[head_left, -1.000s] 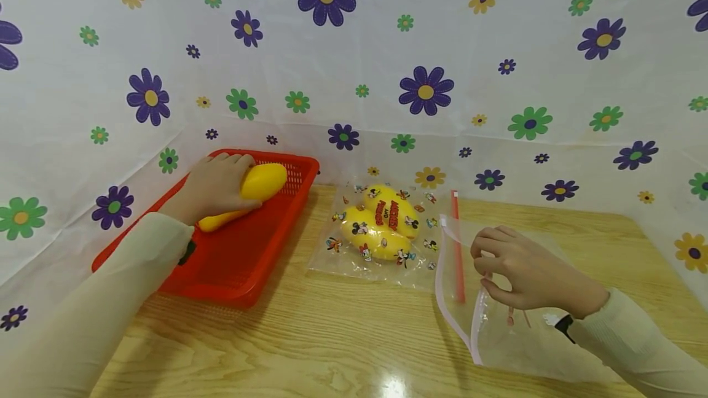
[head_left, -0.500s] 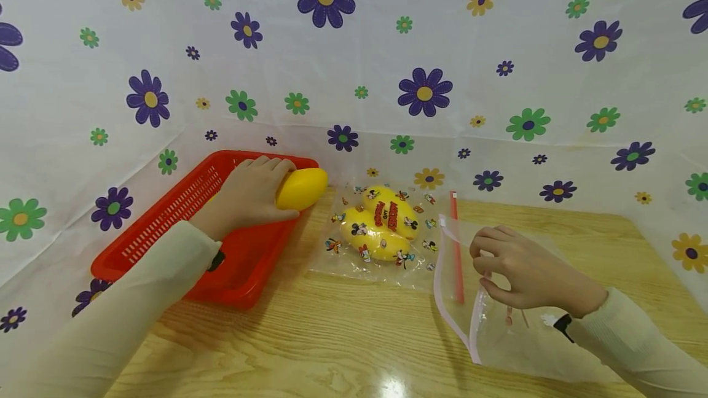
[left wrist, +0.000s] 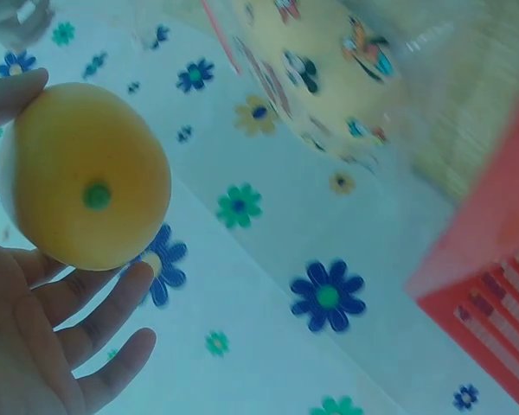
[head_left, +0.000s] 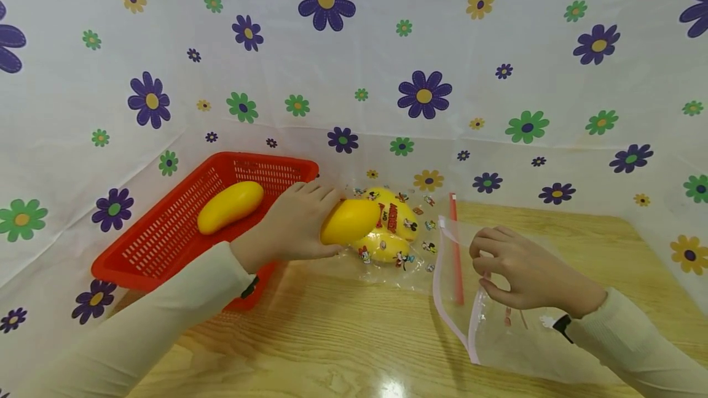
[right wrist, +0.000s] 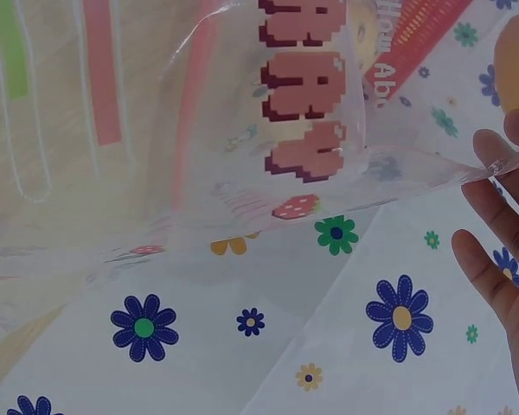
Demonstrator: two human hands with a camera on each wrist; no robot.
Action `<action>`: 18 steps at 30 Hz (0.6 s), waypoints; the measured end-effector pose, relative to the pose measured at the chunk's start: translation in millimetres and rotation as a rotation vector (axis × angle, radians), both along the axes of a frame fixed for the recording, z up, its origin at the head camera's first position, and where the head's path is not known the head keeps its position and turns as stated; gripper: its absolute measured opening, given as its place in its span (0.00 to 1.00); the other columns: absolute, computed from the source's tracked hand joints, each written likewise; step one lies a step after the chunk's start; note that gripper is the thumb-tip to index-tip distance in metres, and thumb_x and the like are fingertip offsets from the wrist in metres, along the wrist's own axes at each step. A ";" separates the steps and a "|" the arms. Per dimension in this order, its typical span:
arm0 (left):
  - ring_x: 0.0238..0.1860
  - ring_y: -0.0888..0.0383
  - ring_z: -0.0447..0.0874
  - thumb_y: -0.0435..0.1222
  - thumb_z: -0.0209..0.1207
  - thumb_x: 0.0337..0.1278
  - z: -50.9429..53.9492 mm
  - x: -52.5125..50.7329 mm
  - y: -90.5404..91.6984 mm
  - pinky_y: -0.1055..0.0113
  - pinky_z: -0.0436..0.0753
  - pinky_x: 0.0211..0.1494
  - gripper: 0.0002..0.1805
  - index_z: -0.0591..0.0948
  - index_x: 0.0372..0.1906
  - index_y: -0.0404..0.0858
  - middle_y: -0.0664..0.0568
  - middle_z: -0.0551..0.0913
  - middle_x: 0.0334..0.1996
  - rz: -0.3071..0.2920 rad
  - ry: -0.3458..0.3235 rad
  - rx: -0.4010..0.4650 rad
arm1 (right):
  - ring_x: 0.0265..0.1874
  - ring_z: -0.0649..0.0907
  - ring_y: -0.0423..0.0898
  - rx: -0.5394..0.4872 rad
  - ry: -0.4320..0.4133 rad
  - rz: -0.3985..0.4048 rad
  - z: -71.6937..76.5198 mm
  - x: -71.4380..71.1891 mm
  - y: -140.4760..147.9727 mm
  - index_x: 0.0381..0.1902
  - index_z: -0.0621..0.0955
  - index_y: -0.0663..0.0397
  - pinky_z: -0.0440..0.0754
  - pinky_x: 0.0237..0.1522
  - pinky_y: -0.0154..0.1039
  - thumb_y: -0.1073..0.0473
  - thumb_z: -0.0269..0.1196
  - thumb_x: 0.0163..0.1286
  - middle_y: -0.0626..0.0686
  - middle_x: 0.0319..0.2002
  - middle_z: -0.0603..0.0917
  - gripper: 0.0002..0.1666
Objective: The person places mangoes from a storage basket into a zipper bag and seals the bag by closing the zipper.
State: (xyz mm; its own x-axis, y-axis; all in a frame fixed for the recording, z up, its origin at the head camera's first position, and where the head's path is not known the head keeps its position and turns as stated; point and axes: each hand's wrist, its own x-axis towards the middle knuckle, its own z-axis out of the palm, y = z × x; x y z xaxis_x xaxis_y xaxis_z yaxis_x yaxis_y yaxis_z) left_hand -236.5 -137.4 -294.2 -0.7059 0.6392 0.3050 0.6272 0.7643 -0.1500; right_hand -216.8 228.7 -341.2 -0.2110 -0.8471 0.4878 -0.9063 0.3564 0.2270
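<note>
My left hand (head_left: 295, 226) grips a yellow mango (head_left: 351, 220) by its side, in the air between the red basket (head_left: 265, 284) and the open bag. In the left wrist view a green stem spot shows on the end of this mango (left wrist: 78, 160), with thumb and fingers curved around it. My right hand (head_left: 525, 272) pinches the rim of a clear zip bag (head_left: 544, 349) with a pink edge, keeping its mouth apart. Printed pink letters show on that bag (right wrist: 303, 78) in the right wrist view. Another yellow mango (head_left: 229, 206) lies in the basket.
Behind the held mango, a clear bag (head_left: 381, 272) with cartoon prints and a red slider strip (head_left: 457, 263) lies flat with two yellow mangoes inside. A flower-patterned white cloth (head_left: 354, 48) rises behind the wooden table (head_left: 332, 336).
My left hand has lifted the mango out of the basket and carried it right, in front of the printed bag. The right hand stays at the pink-edged bag's rim.
</note>
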 end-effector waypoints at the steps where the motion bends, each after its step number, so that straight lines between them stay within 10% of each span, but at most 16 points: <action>1: 0.54 0.51 0.74 0.58 0.65 0.37 -0.8 1.6 2.9 0.54 0.74 0.59 0.40 0.71 0.57 0.43 0.51 0.79 0.52 -0.012 0.000 0.005 | 0.34 0.71 0.40 -0.005 0.000 0.006 0.1 0.0 -0.1 0.20 0.70 0.45 0.71 0.37 0.39 0.47 0.37 0.71 0.44 0.30 0.73 0.22; 18: 0.52 0.55 0.73 0.59 0.63 0.39 -16.7 23.3 53.6 0.56 0.73 0.59 0.38 0.71 0.57 0.44 0.54 0.79 0.50 -0.109 -0.115 -0.030 | 0.34 0.71 0.40 0.005 -0.009 -0.005 0.0 -0.7 -0.1 0.21 0.70 0.45 0.72 0.38 0.38 0.46 0.37 0.71 0.44 0.30 0.73 0.22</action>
